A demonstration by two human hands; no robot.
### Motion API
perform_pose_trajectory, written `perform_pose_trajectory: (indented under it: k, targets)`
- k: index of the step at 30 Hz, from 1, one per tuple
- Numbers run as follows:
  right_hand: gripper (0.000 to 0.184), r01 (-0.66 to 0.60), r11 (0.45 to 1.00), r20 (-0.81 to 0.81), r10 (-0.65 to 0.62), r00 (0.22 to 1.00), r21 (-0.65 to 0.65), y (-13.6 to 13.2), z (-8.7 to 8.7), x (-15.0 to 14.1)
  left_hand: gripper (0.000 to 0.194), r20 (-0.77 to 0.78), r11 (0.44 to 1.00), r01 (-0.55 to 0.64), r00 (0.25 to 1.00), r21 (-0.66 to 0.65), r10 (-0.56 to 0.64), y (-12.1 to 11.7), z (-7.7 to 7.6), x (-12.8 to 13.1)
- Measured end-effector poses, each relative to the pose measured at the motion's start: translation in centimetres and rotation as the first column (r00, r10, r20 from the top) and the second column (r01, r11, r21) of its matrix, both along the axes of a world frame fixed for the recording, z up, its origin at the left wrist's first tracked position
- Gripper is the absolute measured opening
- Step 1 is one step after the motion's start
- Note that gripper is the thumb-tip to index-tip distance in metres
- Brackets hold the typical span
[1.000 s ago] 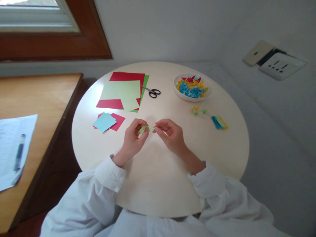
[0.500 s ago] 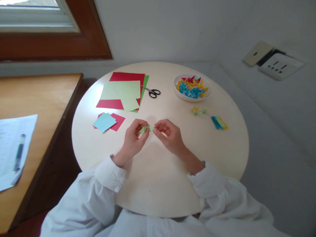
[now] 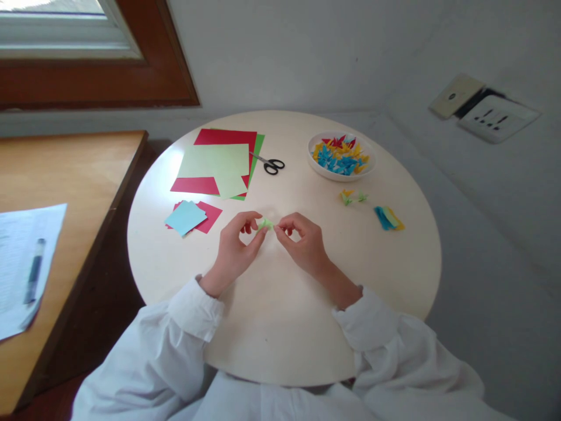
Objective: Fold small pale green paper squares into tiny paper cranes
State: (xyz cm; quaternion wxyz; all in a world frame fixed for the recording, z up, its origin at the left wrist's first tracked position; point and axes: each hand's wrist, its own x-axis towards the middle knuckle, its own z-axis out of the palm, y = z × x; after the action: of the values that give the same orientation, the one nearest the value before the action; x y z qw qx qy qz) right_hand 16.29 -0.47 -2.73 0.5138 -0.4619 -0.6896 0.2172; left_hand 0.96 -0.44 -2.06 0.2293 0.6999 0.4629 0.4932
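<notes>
Green paper: the little folded piece (image 3: 265, 224) is between the two hands, over the near-middle of the round white bench (image 3: 280, 333), partly covered by fingertips.
Left hand: thumb and first finger (image 3: 239, 241) pinched narrow on the paper's left side.
Right hand: fingers (image 3: 304, 241) also pinched narrow, tips on its right end.
Scissors: the black-handled pair (image 3: 272, 166) is lying behind the hands, blades overlapping the edge of the big sheets (image 3: 213, 161), so those are kinda pinned under the tips.
Small squares: blue and red pile (image 3: 186, 217), just beyond the left hand, to its left.
Bowl: white one (image 3: 325, 172) at the far right, loaded with blue, yellow and red folded bits (image 3: 339, 158).
Loose bits: yellow and green ones (image 3: 346, 199) sit in front of the bowl, with a blue-yellow stack (image 3: 388, 218) right of them.
Off to the left: printed page (image 3: 15, 251) with a pen (image 3: 35, 269) on a wooden bench (image 3: 83, 169).
</notes>
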Motion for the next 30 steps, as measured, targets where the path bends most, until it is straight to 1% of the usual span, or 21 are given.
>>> perform_pose_trajectory:
  k: [6,13,18,20,22,25,30]
  targets:
    - [0.011,-0.024,0.993,0.099,0.013,0.995,0.113,0.1,-0.1,0.0,0.010,0.030,0.996,-0.006,1.000,-0.090,0.009,0.1,-0.6,0.1]
    - [0.012,-0.015,0.974,0.164,-0.023,0.986,0.227,0.0,-0.4,-0.1,0.006,0.099,0.991,0.013,0.995,-0.135,0.000,0.1,-1.0,0.2]
    - [0.007,0.001,0.972,0.148,-0.036,0.988,0.236,0.1,-0.7,-0.3,0.008,0.206,0.979,0.049,0.978,-0.196,-0.008,0.0,-1.0,0.6]
    - [0.007,0.006,0.975,0.137,-0.038,0.990,0.222,0.2,-0.8,-0.3,0.011,0.269,0.966,0.083,0.963,-0.247,-0.014,0.0,-0.7,0.8]
    - [0.007,0.013,0.975,0.139,-0.044,0.989,0.221,0.3,-1.0,-0.3,0.015,0.332,0.939,0.123,0.943,-0.320,-0.010,-0.1,-0.5,0.9]
    - [0.009,0.022,0.967,0.189,-0.072,0.979,0.254,0.4,-1.2,-0.2,0.021,0.406,0.894,0.176,0.914,-0.411,0.006,-0.2,-0.1,1.1]
    - [0.010,0.008,0.946,0.255,-0.096,0.962,0.325,0.5,-1.2,0.0,0.024,0.476,0.862,0.226,0.879,-0.453,0.019,-0.1,-0.1,1.0]
